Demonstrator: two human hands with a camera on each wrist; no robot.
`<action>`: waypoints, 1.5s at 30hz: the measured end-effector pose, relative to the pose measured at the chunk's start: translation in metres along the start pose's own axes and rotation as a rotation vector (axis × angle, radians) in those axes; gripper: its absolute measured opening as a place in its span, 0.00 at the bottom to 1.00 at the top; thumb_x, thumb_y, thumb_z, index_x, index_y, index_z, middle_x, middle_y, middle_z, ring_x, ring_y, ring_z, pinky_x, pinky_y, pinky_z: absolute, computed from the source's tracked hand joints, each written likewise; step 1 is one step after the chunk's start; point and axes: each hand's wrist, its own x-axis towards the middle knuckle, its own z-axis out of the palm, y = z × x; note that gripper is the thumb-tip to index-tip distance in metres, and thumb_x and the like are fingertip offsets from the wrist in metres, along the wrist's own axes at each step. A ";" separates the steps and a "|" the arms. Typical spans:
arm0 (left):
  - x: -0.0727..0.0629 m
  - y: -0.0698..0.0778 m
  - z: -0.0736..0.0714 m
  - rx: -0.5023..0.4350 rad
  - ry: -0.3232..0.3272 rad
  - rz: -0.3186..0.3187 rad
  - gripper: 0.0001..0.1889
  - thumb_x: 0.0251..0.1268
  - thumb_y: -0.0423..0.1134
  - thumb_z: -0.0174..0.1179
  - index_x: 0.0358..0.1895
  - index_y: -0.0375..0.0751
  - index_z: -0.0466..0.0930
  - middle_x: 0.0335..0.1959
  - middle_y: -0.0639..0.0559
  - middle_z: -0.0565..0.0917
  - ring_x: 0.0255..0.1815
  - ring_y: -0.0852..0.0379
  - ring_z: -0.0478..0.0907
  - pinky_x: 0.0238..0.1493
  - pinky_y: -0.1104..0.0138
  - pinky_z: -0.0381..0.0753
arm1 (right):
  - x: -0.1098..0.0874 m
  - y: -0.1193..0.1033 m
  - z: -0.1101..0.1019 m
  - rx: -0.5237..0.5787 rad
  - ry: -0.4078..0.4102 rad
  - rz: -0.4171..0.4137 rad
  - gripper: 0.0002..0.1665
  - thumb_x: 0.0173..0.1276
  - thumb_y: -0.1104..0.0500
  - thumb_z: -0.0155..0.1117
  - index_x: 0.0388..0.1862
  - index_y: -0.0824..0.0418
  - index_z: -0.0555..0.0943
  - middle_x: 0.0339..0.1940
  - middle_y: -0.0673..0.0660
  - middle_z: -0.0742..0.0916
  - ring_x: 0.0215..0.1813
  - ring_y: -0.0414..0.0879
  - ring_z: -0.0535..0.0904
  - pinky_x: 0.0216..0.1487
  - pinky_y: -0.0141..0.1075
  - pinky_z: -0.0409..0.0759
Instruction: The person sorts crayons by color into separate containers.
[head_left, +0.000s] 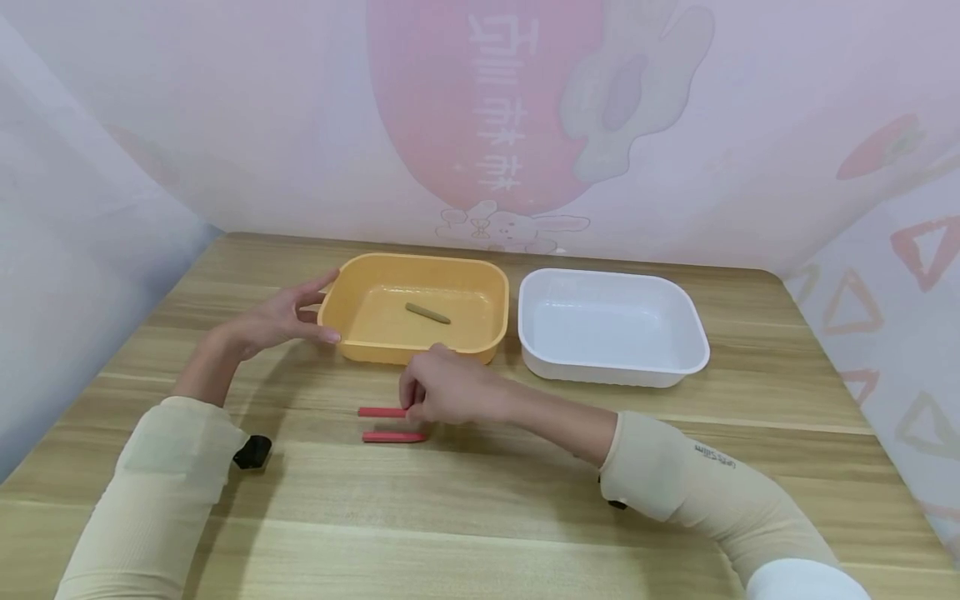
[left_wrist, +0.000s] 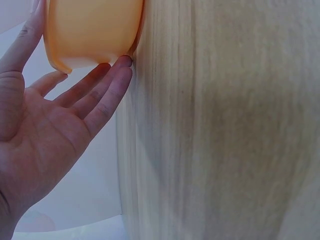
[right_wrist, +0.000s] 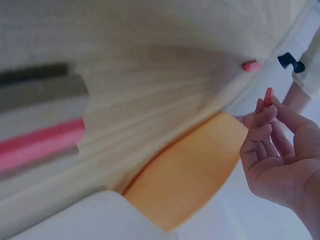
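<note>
My right hand [head_left: 453, 385] pinches a red crayon [head_left: 381, 412] between thumb and fingertips, close over the table. In the right wrist view this crayon [right_wrist: 268, 97] shows as a short end past the fingers. A second red crayon [head_left: 393, 437] lies on the table just nearer to me. My left hand [head_left: 281, 321] touches the left end of the orange basin [head_left: 420, 348], its fingers spread and fairly straight against the outer wall [left_wrist: 95, 35]. An olive crayon [head_left: 427, 313] lies inside this basin.
Right of the orange basin stands a white basin [head_left: 611, 371]. The right wrist view also shows a pink stick [right_wrist: 42, 144] and a dark stick [right_wrist: 32, 74] at its left edge. A printed cloth wall [head_left: 300, 125] rises behind the wooden table [head_left: 450, 550].
</note>
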 end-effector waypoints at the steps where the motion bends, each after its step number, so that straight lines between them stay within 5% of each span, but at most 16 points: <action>1: 0.000 0.000 0.000 0.001 0.001 0.000 0.57 0.68 0.33 0.68 0.86 0.50 0.31 0.80 0.27 0.56 0.71 0.28 0.71 0.69 0.38 0.66 | -0.001 0.000 -0.003 0.009 0.011 -0.012 0.05 0.66 0.64 0.75 0.31 0.56 0.90 0.25 0.43 0.87 0.29 0.35 0.81 0.31 0.27 0.78; 10: -0.001 0.000 0.000 -0.003 0.001 -0.009 0.57 0.68 0.33 0.69 0.86 0.50 0.31 0.80 0.26 0.55 0.72 0.27 0.69 0.70 0.35 0.64 | -0.003 0.007 -0.037 0.040 0.128 -0.064 0.03 0.67 0.65 0.74 0.33 0.61 0.91 0.30 0.49 0.90 0.34 0.37 0.84 0.39 0.26 0.80; 18: -0.001 0.000 0.000 0.010 0.002 -0.013 0.57 0.68 0.34 0.69 0.86 0.48 0.31 0.80 0.25 0.54 0.73 0.25 0.66 0.70 0.34 0.63 | 0.007 0.032 -0.058 0.110 0.213 0.028 0.04 0.70 0.63 0.73 0.37 0.64 0.91 0.33 0.54 0.92 0.31 0.41 0.84 0.33 0.30 0.80; 27: -0.001 0.001 0.000 0.006 0.002 -0.012 0.57 0.68 0.34 0.69 0.86 0.48 0.31 0.80 0.26 0.55 0.73 0.26 0.67 0.70 0.37 0.65 | 0.024 0.046 -0.058 0.155 0.257 0.082 0.03 0.68 0.66 0.74 0.35 0.65 0.91 0.33 0.58 0.92 0.30 0.50 0.87 0.32 0.31 0.83; 36: -0.001 0.002 0.000 0.001 0.003 -0.012 0.57 0.68 0.33 0.68 0.86 0.47 0.31 0.80 0.25 0.55 0.73 0.26 0.67 0.69 0.36 0.65 | 0.041 0.054 -0.056 0.093 0.256 0.153 0.04 0.69 0.64 0.73 0.35 0.64 0.91 0.34 0.58 0.92 0.24 0.41 0.81 0.34 0.31 0.78; 45: -0.001 0.001 0.001 0.002 0.003 -0.016 0.57 0.68 0.33 0.68 0.86 0.48 0.31 0.80 0.26 0.54 0.73 0.26 0.67 0.69 0.35 0.64 | 0.054 0.059 -0.053 0.019 0.268 0.217 0.03 0.67 0.62 0.75 0.33 0.60 0.92 0.32 0.51 0.90 0.31 0.42 0.81 0.33 0.30 0.76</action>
